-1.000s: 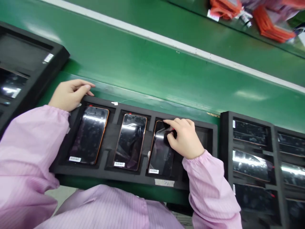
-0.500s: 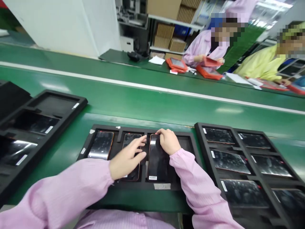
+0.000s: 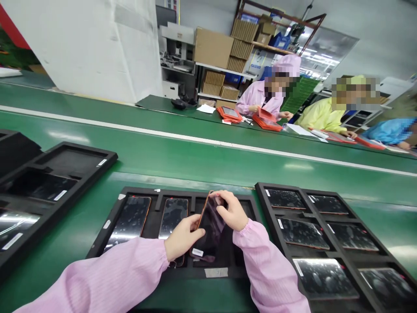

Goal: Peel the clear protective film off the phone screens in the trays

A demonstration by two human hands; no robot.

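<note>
A black foam tray (image 3: pixel 107 224) lies on the green belt in front of me, with two orange-edged phones (image 3: pixel 130 216) lying flat in its left slots. A third phone (image 3: pixel 210 226) is tilted up out of its slot. My left hand (image 3: pixel 182 238) grips its lower left edge. My right hand (image 3: pixel 232 211) pinches its top end, fingers curled over the upper edge. Both my arms are in pink sleeves.
A second black tray (image 3: pixel 325 237) with several phones lies to the right. Another black tray (image 3: pixel 48 182) sits at the left. Across the belt, people in pink, yellow and blue coats work at orange trays (image 3: pixel 230 114). Cardboard boxes fill the shelves behind them.
My view has lifted from the tray to the room. My left hand came over from the tray's left corner to the third phone, which both hands have raised out of its slot.
</note>
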